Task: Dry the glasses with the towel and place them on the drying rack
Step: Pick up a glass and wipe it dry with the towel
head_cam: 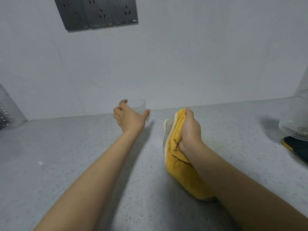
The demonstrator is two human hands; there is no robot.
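A clear glass [139, 105] stands on the grey speckled counter [83, 155], close to the back wall. My left hand [129, 118] reaches round it from the near side, fingers curled at its left and thumb against its right, so the glass's lower part is hidden. Just right of it, my right hand [190, 129] grips a bunched yellow towel [180, 172] with a grey underside and cream edging. The towel hangs down to the counter under my forearm.
A row of dark wall sockets [98, 12] is mounted high on the white wall. A shiny perforated metal object [6, 110] shows at the left edge. At the right edge a clear ribbed item [295, 129] sits on a dark, yellow-rimmed object [295, 145].
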